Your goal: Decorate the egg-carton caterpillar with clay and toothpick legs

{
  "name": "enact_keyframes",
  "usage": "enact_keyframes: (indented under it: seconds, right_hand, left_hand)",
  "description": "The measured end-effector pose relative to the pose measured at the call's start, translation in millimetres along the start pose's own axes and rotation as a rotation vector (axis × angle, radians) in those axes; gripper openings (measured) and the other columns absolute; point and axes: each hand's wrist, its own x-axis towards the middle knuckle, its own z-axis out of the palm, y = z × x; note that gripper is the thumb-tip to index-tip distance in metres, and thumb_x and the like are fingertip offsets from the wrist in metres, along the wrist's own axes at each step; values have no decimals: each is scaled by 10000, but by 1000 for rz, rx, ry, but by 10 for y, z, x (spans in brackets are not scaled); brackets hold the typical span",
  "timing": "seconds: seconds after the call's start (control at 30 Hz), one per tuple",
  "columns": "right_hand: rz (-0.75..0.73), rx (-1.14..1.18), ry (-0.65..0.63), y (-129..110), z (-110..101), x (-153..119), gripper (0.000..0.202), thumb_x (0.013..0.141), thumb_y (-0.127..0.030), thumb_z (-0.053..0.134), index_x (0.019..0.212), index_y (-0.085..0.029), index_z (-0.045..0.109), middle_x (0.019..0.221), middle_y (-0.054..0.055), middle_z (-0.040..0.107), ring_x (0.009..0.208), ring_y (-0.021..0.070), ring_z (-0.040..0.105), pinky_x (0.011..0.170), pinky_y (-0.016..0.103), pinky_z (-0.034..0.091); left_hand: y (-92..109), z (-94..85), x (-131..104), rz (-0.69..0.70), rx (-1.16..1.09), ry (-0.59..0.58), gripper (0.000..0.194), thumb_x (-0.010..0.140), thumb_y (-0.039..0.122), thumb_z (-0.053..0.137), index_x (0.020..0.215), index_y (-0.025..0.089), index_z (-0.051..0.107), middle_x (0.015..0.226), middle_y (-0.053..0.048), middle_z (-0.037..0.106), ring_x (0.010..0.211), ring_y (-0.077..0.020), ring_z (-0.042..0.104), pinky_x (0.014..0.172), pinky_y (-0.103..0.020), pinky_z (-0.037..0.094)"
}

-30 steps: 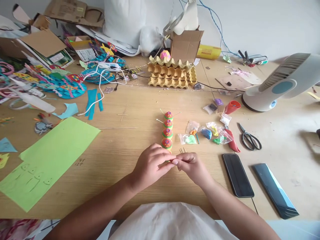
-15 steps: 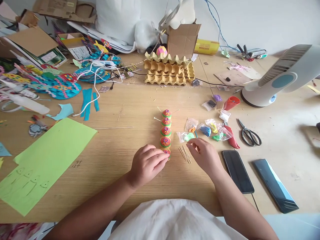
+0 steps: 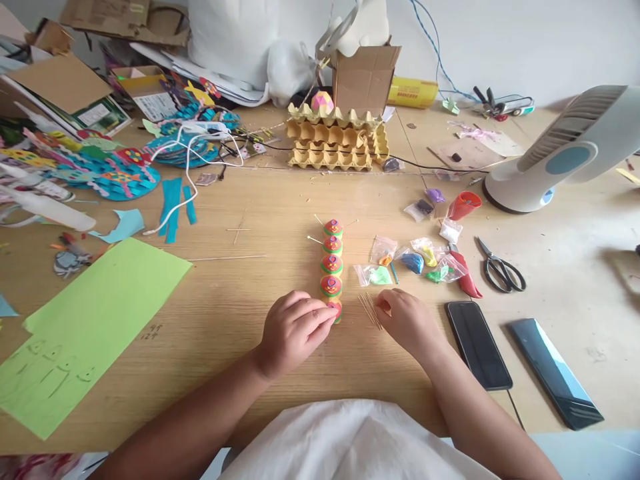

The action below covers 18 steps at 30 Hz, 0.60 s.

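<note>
A painted egg-carton caterpillar point(image 3: 331, 265) stands in a row in front of me, its domes red on top with green and yellow below. White-tipped sticks poke out at its far end. My left hand point(image 3: 299, 328) is closed with its fingertips on the nearest dome, partly covering it. To the right lies a small bundle of toothpicks point(image 3: 369, 309). My right hand point(image 3: 409, 323) is beside them, fingers curled together in a pinch at their right side. Whatever may be between those fingertips is hidden.
Bags of coloured clay point(image 3: 413, 261), scissors point(image 3: 503, 267), a red cup point(image 3: 464, 205) and a phone point(image 3: 479, 345) lie to the right. A white fan point(image 3: 555, 157) stands behind. Egg cartons point(image 3: 331, 157) sit at the back. Green paper point(image 3: 105, 320) covers the left.
My right hand has come down and slightly nearer to me, its fingers now curled beside the toothpicks. My left hand stays on the nearest dome. The view has shifted a little.
</note>
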Motion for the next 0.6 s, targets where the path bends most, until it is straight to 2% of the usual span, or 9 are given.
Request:
enact_keyframes:
  seconds: [0.23,0.43,0.5,0.6]
  right_hand:
    - [51,-155,-4,-102,-4,-31,201,936,-144,517,809,-186,667,851,98,732,783,230,681,642,306,371]
    - [51,-291,4,-133,24,-51,204,924,-88,502,850,-162,677,875,142,742,808,262,695,633,328,376]
    - [44,-259,44,-98,22,-40,154,910,-112,533,847,-167,663,885,137,737,840,269,691,654,325,391]
    - [19,-93,179,-66,-18,-32,79,889,-151,567,842,-185,622,885,102,715,854,254,668,676,313,401]
  left_hand:
    - [14,6,1,11,-12,-17,201,860,123,733,1009,254,705,883,-5,789,777,-194,633,744,-343,535]
    - [10,21,-27,8,-25,-35,191,864,123,726,1005,250,705,894,-11,784,802,-201,625,757,-345,538]
    - [9,27,-33,-9,-39,-39,177,879,125,711,1002,253,707,896,-12,781,799,-195,626,760,-344,533]
    - [14,32,-32,-49,-89,-36,154,882,130,714,978,249,703,886,-14,774,795,-188,627,756,-339,525]
